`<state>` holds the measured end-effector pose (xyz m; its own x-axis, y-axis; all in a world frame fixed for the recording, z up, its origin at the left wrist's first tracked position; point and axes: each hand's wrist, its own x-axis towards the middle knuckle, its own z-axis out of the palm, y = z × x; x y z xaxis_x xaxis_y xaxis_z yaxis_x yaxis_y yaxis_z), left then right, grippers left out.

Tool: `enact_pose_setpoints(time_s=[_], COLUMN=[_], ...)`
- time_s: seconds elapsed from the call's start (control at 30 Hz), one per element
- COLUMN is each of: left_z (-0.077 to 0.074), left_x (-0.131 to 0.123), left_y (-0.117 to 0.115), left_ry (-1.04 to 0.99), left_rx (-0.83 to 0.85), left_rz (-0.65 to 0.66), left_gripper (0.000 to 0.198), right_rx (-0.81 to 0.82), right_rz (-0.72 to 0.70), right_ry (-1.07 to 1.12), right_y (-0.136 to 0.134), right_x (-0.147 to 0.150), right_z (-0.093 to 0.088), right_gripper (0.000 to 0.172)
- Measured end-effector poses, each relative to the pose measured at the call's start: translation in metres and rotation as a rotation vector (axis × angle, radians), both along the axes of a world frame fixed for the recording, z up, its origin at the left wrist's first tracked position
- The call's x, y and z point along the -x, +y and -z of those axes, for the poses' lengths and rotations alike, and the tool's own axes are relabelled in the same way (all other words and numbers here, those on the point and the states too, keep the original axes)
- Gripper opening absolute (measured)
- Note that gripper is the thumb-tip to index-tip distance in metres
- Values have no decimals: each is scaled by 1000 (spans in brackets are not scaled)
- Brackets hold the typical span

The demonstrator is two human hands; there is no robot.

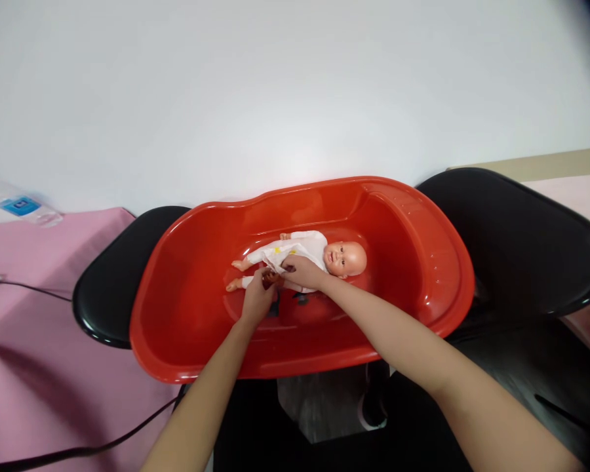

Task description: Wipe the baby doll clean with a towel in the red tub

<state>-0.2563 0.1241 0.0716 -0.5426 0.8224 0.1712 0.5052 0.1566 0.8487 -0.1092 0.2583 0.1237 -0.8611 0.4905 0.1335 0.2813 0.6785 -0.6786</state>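
Observation:
A baby doll (345,258) in a white garment (311,244) with yellow spots lies on its back in a red baby bathtub (432,262). Its head points right and its bare feet left. My left hand (258,296) is closed at the garment's near edge, beside the doll's near hand, which my fingers partly cover. With bent fingers, my right hand (302,271) pinches the white cloth over the doll's belly. A fold of cloth rises between both hands. The exact fingertip contact is small and partly hidden.
The tub rests between two black chair seats (516,242); the left black seat (113,282) adjoins a pink cloth (24,406). A clear plastic bottle (22,205) with a blue label lies at far left. Black cables (128,434) cross the cloth. A white wall (275,85) rises behind.

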Motion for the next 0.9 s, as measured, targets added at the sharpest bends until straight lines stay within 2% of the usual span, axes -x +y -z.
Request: enact_pose_setpoints(time_s=[0.1,0.2,0.37,0.5,0.73,0.9], left_z=[0,-1,-3,-5,-2,-8], left_x=[0,-1,-3,-5,-4,-7], left_y=[0,0,0,-1,0,0], left_ry=[-53,-103,-104,-121,-145,-167], left_rx=[2,-4,-53,-52,-53,-34], left_rz=[20,41,61,65,59,40], left_gripper=[43,43,45,49,51,52], right_rx=[29,57,-28,-72,-140,-153], right_rz=[-99,-113,-218,-218,-209,-199], right_ry=[71,125,156,142,105,23], right_y=[1,4,7,10,9,9], right_x=[1,2,2,3,5,4], right_z=[-3,5,18,17,11,9], right_gripper=[25,23,18,24,18,19])
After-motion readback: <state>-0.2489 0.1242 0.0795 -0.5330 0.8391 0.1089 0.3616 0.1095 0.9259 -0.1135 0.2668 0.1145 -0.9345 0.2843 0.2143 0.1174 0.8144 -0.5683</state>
